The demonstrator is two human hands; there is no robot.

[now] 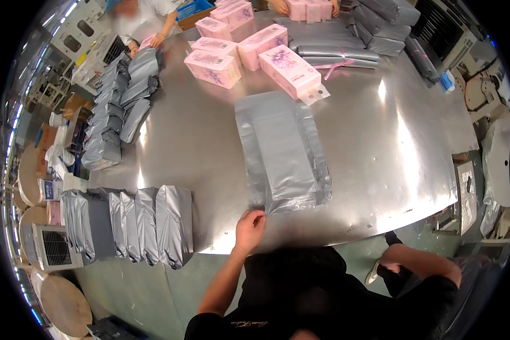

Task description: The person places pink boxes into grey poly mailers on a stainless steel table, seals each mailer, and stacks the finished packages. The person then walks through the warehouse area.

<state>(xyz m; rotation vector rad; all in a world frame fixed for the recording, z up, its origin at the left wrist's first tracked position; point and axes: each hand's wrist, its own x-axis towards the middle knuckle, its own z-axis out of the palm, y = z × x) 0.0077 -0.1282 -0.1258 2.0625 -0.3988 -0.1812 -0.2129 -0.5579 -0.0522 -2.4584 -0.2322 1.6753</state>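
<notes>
One hand [249, 222], the left, pinches the near corner of the flat silver foil bag [283, 153] in the middle of the frame; it looks light, floppy and slippery.

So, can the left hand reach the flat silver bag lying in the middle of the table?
Probably yes. The left hand is already at the near corner of the flat silver bag, seemingly touching its edge, and nothing lies between them on the steel table.
</notes>
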